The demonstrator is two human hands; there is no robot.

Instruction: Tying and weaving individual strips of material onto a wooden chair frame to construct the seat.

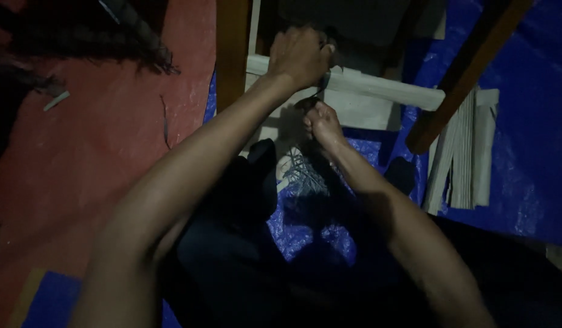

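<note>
Head view shows us our two bare arms reaching forward over a blue tarp (524, 121) and a red floor (80, 158). Our left hand (300, 56) is the farther one; its grip is pressed together, fingers curled down over the top of a pale rolled bundle (384, 88) that lies crosswise just under and to the right of that grip. What exactly sits inside the fist we cannot tell, since the fingers hide it. Our right hand (320, 124) lies nearer to us, just below the left grip, also pressed together and pinching a thin dark strip (320, 85) that runs up from this grip to the left one. The strip is small and dim, so we cannot say what it is made of.

Below the right grip, a frayed pale tuft (302, 173) lies on the tarp between our dark-clothed legs (244, 200). Left of the left grip stands a wooden post (232, 48); right of both grips a second wooden leg (469, 67) slants across the tarp. Beside that leg, well right of the grips, lies a stack of pale flat strips (466, 158).
</note>
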